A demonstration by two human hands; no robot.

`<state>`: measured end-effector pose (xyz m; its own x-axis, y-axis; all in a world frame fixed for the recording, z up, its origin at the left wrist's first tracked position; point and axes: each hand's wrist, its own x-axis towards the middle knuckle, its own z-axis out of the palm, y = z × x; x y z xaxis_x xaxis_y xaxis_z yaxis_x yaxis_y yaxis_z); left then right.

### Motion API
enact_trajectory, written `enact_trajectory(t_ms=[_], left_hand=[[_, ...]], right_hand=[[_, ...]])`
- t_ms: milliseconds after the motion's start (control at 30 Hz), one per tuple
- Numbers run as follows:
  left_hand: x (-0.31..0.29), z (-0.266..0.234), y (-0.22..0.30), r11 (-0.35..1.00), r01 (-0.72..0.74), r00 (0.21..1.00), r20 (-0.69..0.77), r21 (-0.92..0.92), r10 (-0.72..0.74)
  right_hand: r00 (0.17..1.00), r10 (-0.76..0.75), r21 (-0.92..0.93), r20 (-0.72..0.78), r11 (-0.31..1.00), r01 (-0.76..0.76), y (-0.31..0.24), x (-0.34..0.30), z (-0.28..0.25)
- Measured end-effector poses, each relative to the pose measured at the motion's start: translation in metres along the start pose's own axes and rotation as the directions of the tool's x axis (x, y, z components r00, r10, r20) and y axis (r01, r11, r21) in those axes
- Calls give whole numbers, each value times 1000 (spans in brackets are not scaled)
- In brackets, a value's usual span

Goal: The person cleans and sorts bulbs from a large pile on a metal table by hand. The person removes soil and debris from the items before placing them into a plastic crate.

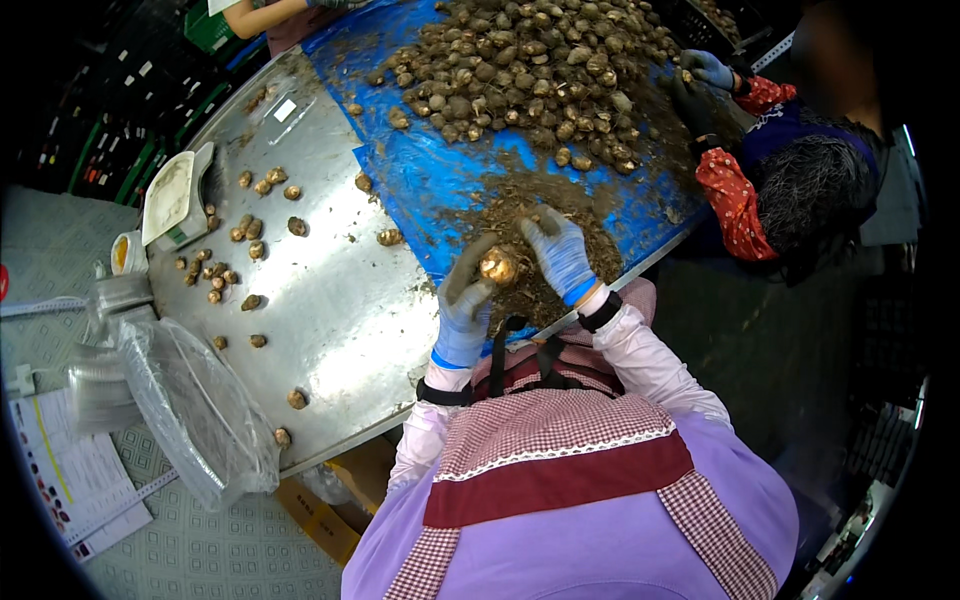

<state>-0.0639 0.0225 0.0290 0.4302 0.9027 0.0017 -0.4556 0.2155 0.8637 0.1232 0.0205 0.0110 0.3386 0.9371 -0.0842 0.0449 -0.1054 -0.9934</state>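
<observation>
My left hand (466,310), in a dirt-stained grey-blue glove, is closed around a small taro corm (498,265) with pale, trimmed-looking patches. Just to its right, my right hand (560,252) wears the same kind of glove; its soiled fingers reach out, apart from the corm, and I see nothing held in them. Both hands hover over a heap of brown peelings and soil (530,295) near the table's front edge. Beyond them a large pile of brown taro corms (530,75) lies on a blue plastic sheet (405,190).
Several loose corms (254,250) dot the metal table (335,300) at left. A white weighing scale (178,198) and clear plastic bags (190,410) are along its left side. A co-worker's gloved hand (708,70) holds a corm at right; another person's arm (265,15) shows at the far left.
</observation>
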Motion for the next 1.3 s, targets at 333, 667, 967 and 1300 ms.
enact_trajectory(t_ms=[333, 667, 967, 1300], left_hand=[[2, -13, -1, 867, 159, 983, -4, -471, -182], [3, -22, -16, 981, 92, 992, -96, 171, -76], [2, -3, -8, 986, 119, 990, -62, -117, -127], [6, -5, -3, 981, 72, 992, -112, 180, -52]], right_hand=[[941, 289, -794, 178, 607, -36, -26, 44, -22], [921, 39, -601, 387, 768, 220, -51, -3, 17], [992, 127, -166, 16, 978, -123, 5, 2, 9], [882, -101, 84, 460, 994, 70, -72, -2, -4]])
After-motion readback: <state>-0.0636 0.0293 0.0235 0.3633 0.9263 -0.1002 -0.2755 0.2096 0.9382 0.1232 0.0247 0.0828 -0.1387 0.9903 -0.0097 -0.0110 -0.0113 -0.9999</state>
